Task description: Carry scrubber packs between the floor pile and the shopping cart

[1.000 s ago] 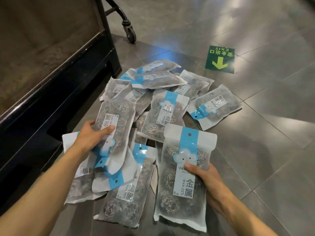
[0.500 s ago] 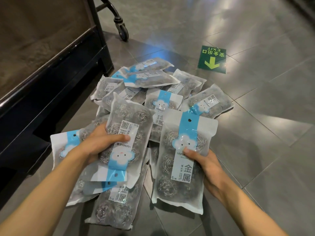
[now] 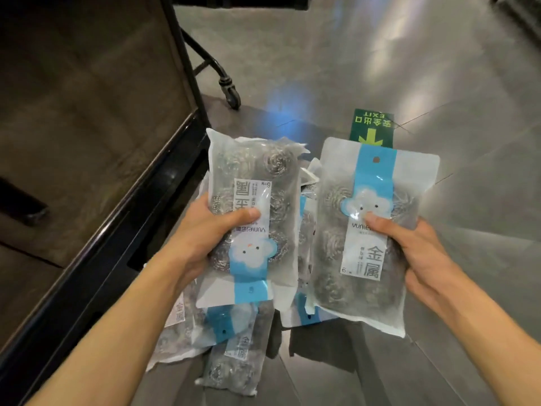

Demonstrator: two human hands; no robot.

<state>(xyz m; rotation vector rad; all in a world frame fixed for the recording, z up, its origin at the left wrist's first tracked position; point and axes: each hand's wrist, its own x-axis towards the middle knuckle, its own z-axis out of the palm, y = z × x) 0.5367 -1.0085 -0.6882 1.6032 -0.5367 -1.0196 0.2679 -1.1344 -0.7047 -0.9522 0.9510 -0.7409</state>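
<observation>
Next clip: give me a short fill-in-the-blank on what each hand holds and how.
1. The left hand grips a pack whose label reads ____ to the camera.
2. The right hand holds a pack with its hang hole at the ____.
3. The floor sign has a yellow ____.

Missing: upside down; top; arrow

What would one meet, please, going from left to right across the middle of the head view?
Dark cart frame → left hand → pack of steel scourers held upside down → pack of steel scourers held upright → right hand → grey floor tiles.
</observation>
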